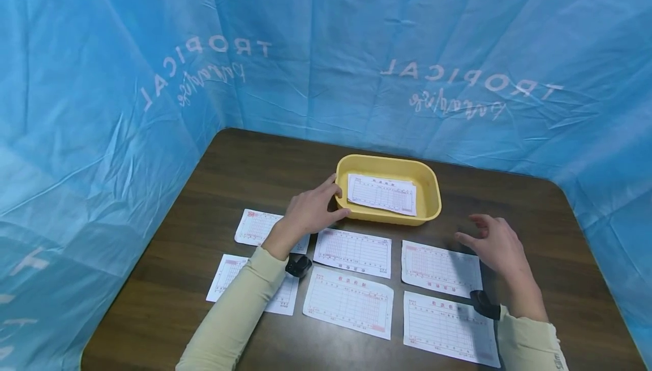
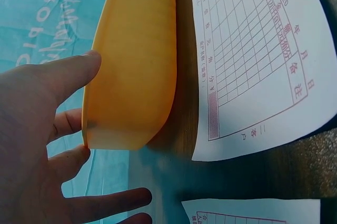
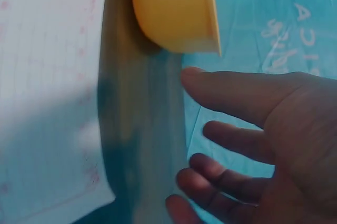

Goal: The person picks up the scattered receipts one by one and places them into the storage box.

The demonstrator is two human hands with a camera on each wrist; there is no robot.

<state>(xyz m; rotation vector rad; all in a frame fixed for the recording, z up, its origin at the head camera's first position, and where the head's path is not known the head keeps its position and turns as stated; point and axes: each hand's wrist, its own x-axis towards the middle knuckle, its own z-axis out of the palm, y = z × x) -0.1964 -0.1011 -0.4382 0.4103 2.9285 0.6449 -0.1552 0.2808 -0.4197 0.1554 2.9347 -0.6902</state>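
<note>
A yellow plastic basin (image 1: 433, 193) stands toward the far side of the table with a printed paper form (image 1: 382, 194) lying in it. My left hand (image 1: 314, 208) holds the basin's left end, thumb on the front side near the rim and fingers at the end. In the left wrist view, the thumb (image 2: 79, 71) touches the basin's wall (image 2: 131, 71). My right hand (image 1: 496, 244) hovers right of the basin, apart from it, fingers loosely bent and holding nothing. Just below that hand lies a form with red print (image 1: 440, 269).
Several more forms lie in two rows, among them a front middle one (image 1: 348, 302), a front right one (image 1: 448, 328) and a back middle one (image 1: 353, 252). My left forearm passes over the left pair. Blue printed sheeting (image 1: 326, 77) hangs around the brown table (image 1: 260, 162).
</note>
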